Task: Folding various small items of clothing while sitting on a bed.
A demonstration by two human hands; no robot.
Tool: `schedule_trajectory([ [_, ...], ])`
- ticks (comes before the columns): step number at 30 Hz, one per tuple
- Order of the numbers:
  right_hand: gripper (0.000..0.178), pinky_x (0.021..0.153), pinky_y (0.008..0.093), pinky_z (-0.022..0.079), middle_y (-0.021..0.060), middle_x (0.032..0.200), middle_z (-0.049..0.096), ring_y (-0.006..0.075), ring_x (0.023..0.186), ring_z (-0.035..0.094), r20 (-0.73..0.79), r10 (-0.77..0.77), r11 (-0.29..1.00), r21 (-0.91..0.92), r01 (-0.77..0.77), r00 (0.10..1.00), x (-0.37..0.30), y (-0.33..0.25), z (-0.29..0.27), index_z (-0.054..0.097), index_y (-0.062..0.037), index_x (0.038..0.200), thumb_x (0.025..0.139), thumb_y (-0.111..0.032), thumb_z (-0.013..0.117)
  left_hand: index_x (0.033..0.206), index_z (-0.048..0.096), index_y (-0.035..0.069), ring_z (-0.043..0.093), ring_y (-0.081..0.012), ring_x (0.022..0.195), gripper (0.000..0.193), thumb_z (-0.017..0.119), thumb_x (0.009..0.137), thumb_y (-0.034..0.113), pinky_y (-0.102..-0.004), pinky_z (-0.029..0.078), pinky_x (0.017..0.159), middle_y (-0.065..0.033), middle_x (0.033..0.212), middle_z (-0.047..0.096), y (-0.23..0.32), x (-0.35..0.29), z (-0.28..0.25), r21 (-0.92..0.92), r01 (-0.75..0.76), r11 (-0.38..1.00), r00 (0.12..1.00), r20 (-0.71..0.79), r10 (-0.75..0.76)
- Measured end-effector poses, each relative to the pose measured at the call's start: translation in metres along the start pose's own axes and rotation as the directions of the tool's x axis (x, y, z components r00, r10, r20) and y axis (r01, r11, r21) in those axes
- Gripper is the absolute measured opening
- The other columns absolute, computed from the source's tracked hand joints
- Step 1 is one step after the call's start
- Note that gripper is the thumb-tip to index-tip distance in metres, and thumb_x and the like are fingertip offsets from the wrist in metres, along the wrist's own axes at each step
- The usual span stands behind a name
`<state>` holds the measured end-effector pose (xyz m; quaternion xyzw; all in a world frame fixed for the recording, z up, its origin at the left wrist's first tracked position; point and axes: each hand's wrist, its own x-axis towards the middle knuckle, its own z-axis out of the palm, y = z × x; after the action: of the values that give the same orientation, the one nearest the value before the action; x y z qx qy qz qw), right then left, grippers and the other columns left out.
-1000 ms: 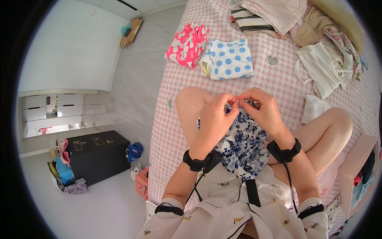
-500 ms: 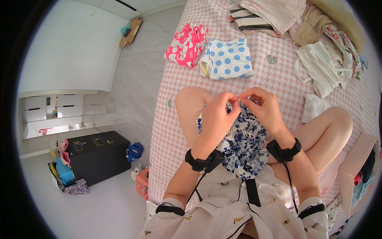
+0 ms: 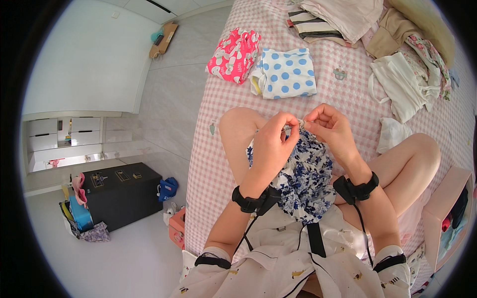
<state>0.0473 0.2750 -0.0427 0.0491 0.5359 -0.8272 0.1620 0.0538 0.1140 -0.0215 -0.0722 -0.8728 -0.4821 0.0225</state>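
A white garment with blue flowers (image 3: pixel 305 186) lies gathered in my lap between my crossed legs. My left hand (image 3: pixel 277 141) is closed in a pinch at its top edge, thumb against index finger. Close beside it, my right hand (image 3: pixel 332 130) also pinches the garment's top edge, its other fingers curled. A small pale bit, perhaps a string or the edge itself, shows between the fingertips; it is too small to make out. The lower part of the garment hangs loose and crumpled between my wrists.
On the checked bedspread (image 3: pixel 218 99) beyond my knees lie a folded pink printed cloth (image 3: pixel 234 55) and a folded blue-dotted cloth (image 3: pixel 288 73). More clothes, including a white strappy top (image 3: pixel 397 82), are heaped far right. A pink bin (image 3: pixel 431 218) holding clothes stands right. A dark cabinet (image 3: pixel 124 196) stands left.
My right hand has shifted slightly right, opening a small gap between the two hands' fingertips. My left hand and the garment have barely moved.
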Motion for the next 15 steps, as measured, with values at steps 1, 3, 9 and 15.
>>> schedule_trajectory([
  [1,0.013,0.072,0.0187,0.048,0.0022,0.087,0.062,0.0056,0.08,0.058,-0.003,-0.001,1.0,-0.003,0.001,1.0,0.0006,0.001,-0.0009,0.055,-0.002,0.088,0.082,0.006,0.063,0.085,0.061,0.004,0.043,-0.0047,0.053,0.01,0.067,0.078,0.001,-0.0214,0.037,0.049,0.0023,0.07,0.059,0.0004,-0.0003,-0.0002,0.019,-0.015,1.0,1.0,0.007,0.014],
  [3,0.012,0.072,0.0186,0.048,0.0024,0.087,0.062,0.0057,0.08,0.058,-0.008,-0.003,1.0,-0.01,0.003,1.0,0.0018,0.001,-0.0009,0.055,-0.0019,0.088,0.082,0.006,0.063,0.085,0.061,0.004,0.043,-0.005,0.053,0.011,0.067,0.077,0.001,-0.0216,0.037,0.048,0.0021,0.07,0.059,0.0002,-0.001,-0.0003,0.038,-0.029,0.999,0.999,0.014,0.028],
  [9,0.011,0.071,0.0188,0.048,0.0036,0.086,0.063,0.0062,0.079,0.059,0.011,-0.023,0.999,-0.029,0.023,1.0,0.0021,0.0015,-0.002,0.056,-0.0011,0.087,0.081,0.006,0.063,0.085,0.061,0.004,0.043,-0.0054,0.052,0.012,0.069,0.076,0.002,-0.0215,0.036,0.048,0.0023,0.069,0.058,-0.0024,-0.0019,-0.0015,0.079,-0.055,0.995,0.998,0.015,0.054],
  [15,0.009,0.071,0.0189,0.048,0.0035,0.085,0.063,0.0064,0.078,0.059,0.04,-0.03,0.996,-0.084,0.033,0.999,0.0019,0.0001,-0.0013,0.057,0.0005,0.086,0.082,0.006,0.061,0.082,0.059,0.004,0.043,-0.0043,0.055,0.012,0.068,0.074,0.001,-0.0205,0.036,0.05,0.0027,0.067,0.054,-0.0061,0.0003,-0.0023,0.035,0.011,0.999,0.999,0.045,-0.013],
])
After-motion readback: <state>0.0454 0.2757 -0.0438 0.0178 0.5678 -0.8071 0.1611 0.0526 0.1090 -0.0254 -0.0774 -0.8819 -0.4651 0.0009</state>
